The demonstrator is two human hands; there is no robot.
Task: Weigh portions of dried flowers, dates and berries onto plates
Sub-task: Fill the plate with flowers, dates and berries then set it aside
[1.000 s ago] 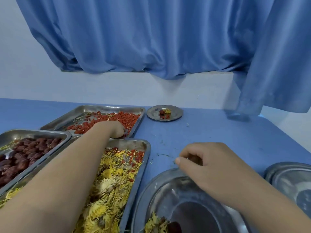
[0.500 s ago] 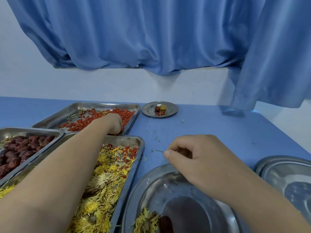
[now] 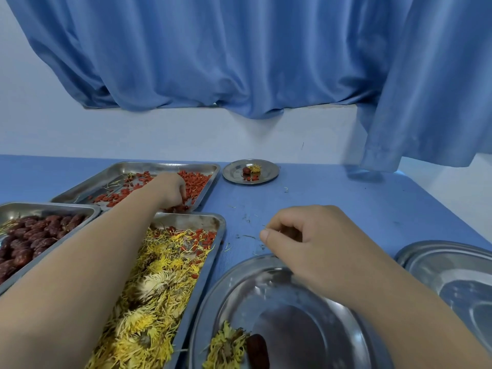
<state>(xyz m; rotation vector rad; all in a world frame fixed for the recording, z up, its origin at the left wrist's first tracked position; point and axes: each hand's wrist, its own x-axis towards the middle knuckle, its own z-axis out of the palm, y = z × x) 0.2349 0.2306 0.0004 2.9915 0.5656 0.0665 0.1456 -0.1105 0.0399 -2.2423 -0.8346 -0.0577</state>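
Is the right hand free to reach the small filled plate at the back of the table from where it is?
Probably yes. Only bare blue table lies between the right hand and the small plate; the berry tray sits off to the side. Its curled fingers would first need to open.

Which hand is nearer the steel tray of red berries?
Left. The left hand is in the steel tray of red berries; the right hand hangs apart, over a round steel plate.

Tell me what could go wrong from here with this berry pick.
1. The left hand grabs berries at the near edge of the berry tray; some may spill onto the flowers, already mixed with stray berries.
2. Its forearm lies over the flower tray and could drag petals toward the near plate.
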